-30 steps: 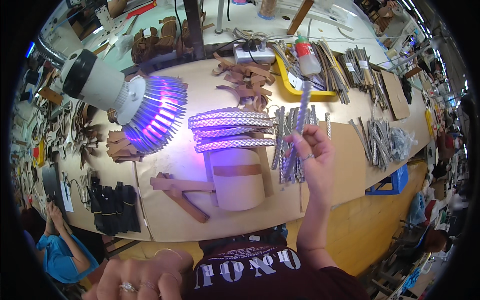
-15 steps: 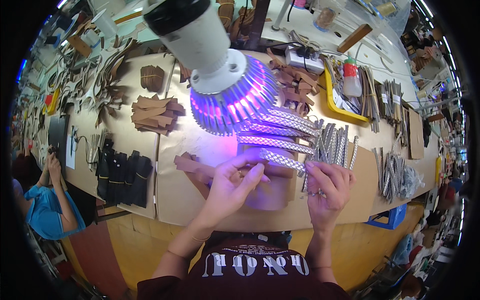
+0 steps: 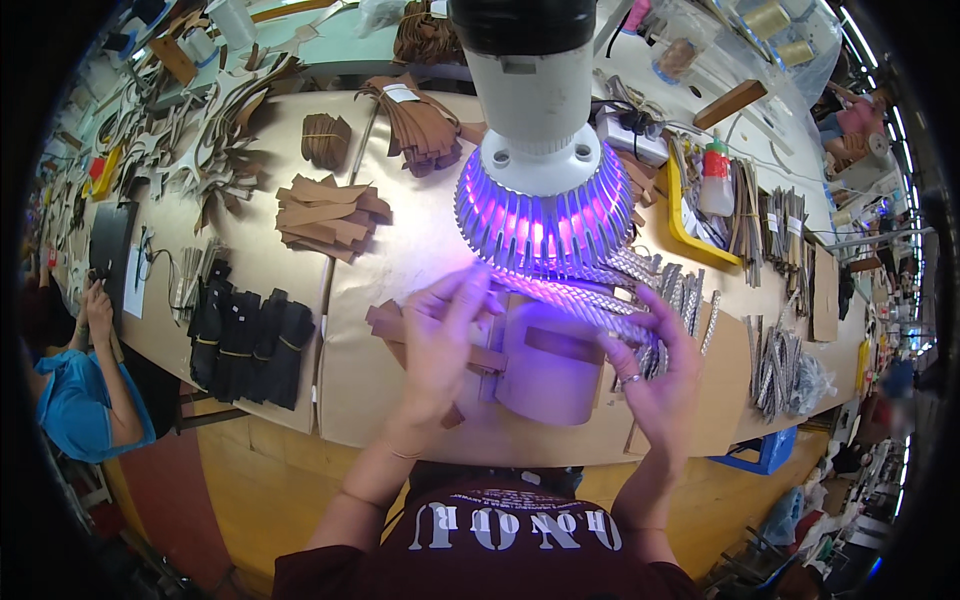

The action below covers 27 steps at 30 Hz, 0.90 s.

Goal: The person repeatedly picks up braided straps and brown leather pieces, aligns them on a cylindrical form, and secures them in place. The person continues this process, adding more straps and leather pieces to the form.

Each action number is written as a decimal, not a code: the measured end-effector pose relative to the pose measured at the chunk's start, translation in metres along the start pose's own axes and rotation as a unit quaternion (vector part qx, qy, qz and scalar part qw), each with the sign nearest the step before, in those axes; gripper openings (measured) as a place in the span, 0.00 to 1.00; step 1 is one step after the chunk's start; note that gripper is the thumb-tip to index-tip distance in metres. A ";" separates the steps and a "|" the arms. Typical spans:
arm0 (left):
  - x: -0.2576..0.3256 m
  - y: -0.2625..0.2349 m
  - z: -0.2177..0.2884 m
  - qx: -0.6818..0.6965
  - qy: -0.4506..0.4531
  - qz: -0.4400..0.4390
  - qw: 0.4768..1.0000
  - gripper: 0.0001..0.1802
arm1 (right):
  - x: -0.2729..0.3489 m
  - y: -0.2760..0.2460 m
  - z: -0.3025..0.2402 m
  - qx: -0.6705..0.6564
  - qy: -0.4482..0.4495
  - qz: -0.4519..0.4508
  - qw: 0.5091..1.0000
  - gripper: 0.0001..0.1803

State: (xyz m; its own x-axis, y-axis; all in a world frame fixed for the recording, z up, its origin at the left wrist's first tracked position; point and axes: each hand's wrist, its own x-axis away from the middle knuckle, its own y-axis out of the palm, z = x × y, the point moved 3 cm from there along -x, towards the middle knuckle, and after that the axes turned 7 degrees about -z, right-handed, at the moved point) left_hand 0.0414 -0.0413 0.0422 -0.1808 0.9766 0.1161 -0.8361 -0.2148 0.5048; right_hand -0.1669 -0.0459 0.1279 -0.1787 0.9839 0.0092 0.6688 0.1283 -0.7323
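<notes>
A silvery braided strap [image 3: 565,298] stretches slantwise beneath a lamp with a ribbed head [image 3: 540,205] that glows purple. My left hand [image 3: 440,335] pinches the strap's left end, its fingertips partly blurred in the purple light. Around the right end is my right hand [image 3: 660,375], thumb and forefinger apart, with a ring on one finger. More braided straps [image 3: 685,295] lie beyond and beside that hand, partly hidden by the lamp. Below the strap, a curved brown piece [image 3: 548,385] rests on the table, and flat brown strips [image 3: 395,330] lie by my left wrist.
Brown leather pieces [image 3: 328,215] and banded black bundles [image 3: 245,340] lie to the left. A yellow tray [image 3: 690,240] with a red-capped bottle [image 3: 716,180] stands at the right. The lamp hangs low over the work. Another person in a blue top [image 3: 95,400] works at far left.
The strap has gone from in front of the lamp to beneath it, beside other straps. My right thumb and forefinger have parted. The whole view has shifted, with the lamp now further right.
</notes>
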 end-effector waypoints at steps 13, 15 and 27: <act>0.016 -0.018 0.017 -0.095 0.112 -0.048 0.988 0.07 | -0.026 0.024 0.002 -0.521 -0.011 0.085 0.849 0.19; 0.035 0.003 0.015 -0.171 0.122 -0.160 0.965 0.08 | -0.026 0.030 0.000 -0.620 -0.006 0.051 0.783 0.17; 0.068 0.011 -0.017 -0.460 0.288 -0.185 0.820 0.25 | -0.018 -0.011 -0.026 0.207 -0.062 -0.071 0.974 0.09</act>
State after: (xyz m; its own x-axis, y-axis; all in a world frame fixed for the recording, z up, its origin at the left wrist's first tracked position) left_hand 0.0116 0.0229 0.0412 0.1792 0.8717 -0.4560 -0.8779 -0.0675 -0.4740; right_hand -0.1527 -0.0619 0.1532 -0.3506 0.9341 0.0675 0.2875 0.1759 -0.9415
